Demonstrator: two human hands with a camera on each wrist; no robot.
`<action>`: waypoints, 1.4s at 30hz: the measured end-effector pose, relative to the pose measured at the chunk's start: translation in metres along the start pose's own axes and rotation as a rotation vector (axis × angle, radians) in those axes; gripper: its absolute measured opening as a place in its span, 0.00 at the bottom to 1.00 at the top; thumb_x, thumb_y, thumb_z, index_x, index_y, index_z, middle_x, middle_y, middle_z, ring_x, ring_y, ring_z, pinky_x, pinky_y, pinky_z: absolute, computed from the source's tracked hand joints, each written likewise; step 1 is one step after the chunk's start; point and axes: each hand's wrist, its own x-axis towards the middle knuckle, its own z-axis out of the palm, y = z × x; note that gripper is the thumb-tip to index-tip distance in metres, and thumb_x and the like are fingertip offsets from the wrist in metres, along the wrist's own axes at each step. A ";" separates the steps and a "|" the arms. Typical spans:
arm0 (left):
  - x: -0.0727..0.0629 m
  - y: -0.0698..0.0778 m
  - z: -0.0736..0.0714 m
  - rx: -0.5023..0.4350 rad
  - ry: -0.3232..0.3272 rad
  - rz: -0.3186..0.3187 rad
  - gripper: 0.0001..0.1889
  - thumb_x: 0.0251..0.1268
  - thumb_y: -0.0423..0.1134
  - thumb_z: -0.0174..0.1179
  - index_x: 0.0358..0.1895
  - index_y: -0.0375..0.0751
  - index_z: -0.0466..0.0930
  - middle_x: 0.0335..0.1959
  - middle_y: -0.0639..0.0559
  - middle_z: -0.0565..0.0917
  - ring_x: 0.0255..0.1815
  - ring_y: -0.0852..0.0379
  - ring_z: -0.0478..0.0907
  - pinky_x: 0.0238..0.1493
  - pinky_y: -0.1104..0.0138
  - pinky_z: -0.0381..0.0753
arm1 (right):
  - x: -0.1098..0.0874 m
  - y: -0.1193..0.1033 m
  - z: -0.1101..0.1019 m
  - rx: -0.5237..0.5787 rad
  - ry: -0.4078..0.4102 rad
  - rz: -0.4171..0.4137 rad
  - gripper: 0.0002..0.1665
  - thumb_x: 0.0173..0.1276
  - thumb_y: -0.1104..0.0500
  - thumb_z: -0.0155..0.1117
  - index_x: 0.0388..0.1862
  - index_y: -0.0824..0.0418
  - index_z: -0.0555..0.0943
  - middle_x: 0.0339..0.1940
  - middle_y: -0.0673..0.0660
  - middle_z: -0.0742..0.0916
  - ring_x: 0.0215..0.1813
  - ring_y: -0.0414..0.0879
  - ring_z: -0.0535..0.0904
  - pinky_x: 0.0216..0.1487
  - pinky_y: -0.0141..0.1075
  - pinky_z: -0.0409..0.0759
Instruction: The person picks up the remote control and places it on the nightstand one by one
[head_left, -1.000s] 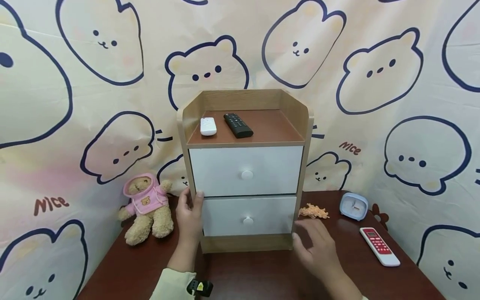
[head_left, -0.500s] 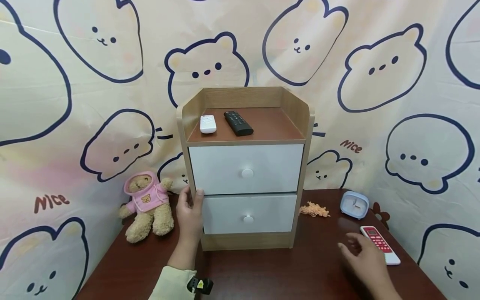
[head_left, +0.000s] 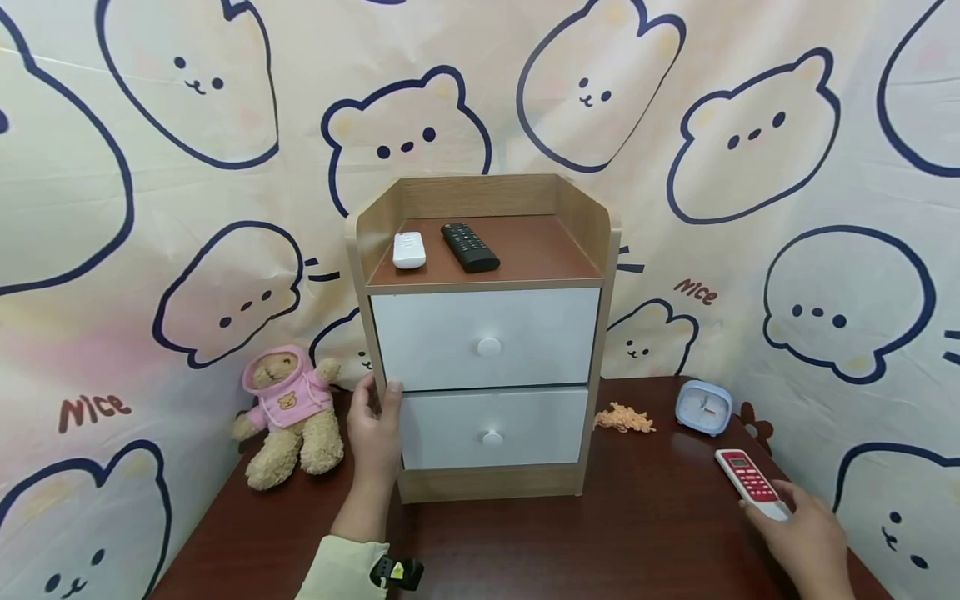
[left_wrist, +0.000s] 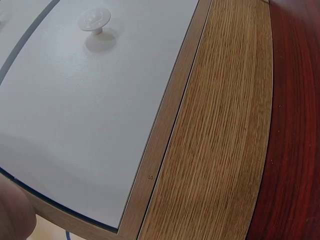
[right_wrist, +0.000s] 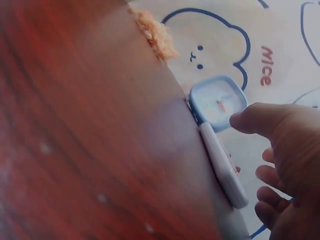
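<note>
Right hand (head_left: 806,533) has moved since half a second ago, from over the remote's inner side to its near end; the red-and-white remote (head_left: 752,483) itself lies in much the same place. This change, in my judgement, puts the work at that remote. Thumb and fingers stand apart around its near end; the right wrist view shows a gap between them and the casing, so no grip is found. Left hand (head_left: 375,433) is unchanged: it holds the cabinet (head_left: 491,485) by its near left edge, thumb on the front, fingers along the side.

Materials noted. Remote: slim, glossy white casing, red keypad. Cabinet: pale wood-grain frame, smooth white drawer fronts, round white knobs. Table (head_left: 645,525): dark red-brown, streaked grain, beneath both hands. Beyond the right hand stands a rounded, pale blue clock (head_left: 703,407); farther inward lies a crinkled orange clump (head_left: 625,418). Outward of the left hand sits a fuzzy teddy bear (head_left: 288,408) in a pink hooded top. Above and inward of it, a black remote (head_left: 470,247) and a small white remote (head_left: 408,250) lie on the cabinet's brown shelf.
</note>
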 end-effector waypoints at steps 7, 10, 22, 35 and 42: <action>0.000 0.001 -0.001 0.002 0.007 0.004 0.20 0.83 0.40 0.62 0.69 0.34 0.78 0.50 0.57 0.80 0.51 0.62 0.76 0.52 0.74 0.74 | 0.004 0.007 0.002 -0.036 -0.018 0.029 0.58 0.64 0.44 0.81 0.74 0.82 0.66 0.67 0.85 0.72 0.63 0.77 0.70 0.65 0.70 0.70; 0.001 0.001 -0.002 0.005 0.006 -0.001 0.20 0.83 0.40 0.62 0.69 0.34 0.78 0.49 0.58 0.80 0.51 0.62 0.75 0.52 0.74 0.74 | 0.006 0.009 0.005 -0.045 -0.036 0.045 0.58 0.65 0.45 0.81 0.74 0.84 0.66 0.66 0.85 0.72 0.63 0.77 0.70 0.67 0.71 0.70; 0.002 0.000 -0.003 0.001 0.000 0.007 0.21 0.83 0.40 0.62 0.70 0.33 0.78 0.48 0.59 0.80 0.51 0.63 0.75 0.52 0.75 0.75 | 0.010 0.012 0.014 -0.085 -0.005 0.056 0.48 0.68 0.51 0.76 0.70 0.86 0.68 0.63 0.85 0.75 0.62 0.78 0.73 0.67 0.70 0.71; 0.002 -0.002 -0.005 0.015 -0.015 -0.014 0.22 0.85 0.43 0.61 0.72 0.35 0.76 0.54 0.57 0.80 0.56 0.63 0.76 0.55 0.75 0.75 | 0.000 -0.007 0.007 0.022 0.024 0.020 0.50 0.65 0.41 0.79 0.68 0.80 0.75 0.60 0.84 0.79 0.57 0.72 0.77 0.56 0.63 0.74; 0.001 -0.004 -0.004 0.016 -0.025 -0.016 0.22 0.85 0.43 0.60 0.72 0.35 0.76 0.55 0.56 0.80 0.56 0.62 0.75 0.56 0.75 0.75 | -0.008 -0.035 0.000 0.177 0.019 -0.022 0.50 0.67 0.38 0.80 0.72 0.73 0.76 0.65 0.79 0.80 0.58 0.66 0.78 0.43 0.41 0.78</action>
